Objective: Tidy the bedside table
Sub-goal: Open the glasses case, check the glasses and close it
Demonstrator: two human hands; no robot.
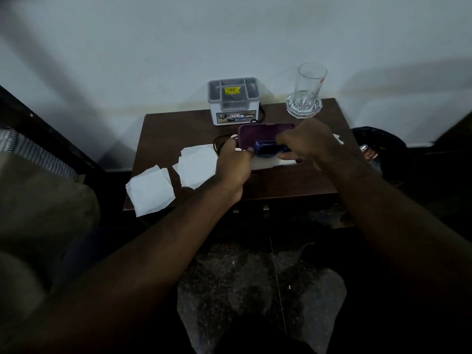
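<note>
Purple case (263, 134) between curled fingers (229, 146)

A bedroom in a home: a dark wooden tabletop (281, 180) stands against a white wall (178, 47), a bed (43, 152) with striped bedding just beside it, a drinking glass (307, 90) on top, speckled floor (255, 290) below

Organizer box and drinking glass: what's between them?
In the head view, a black cable hugs the organizer box; otherwise bare table up to the drinking glass.
</note>
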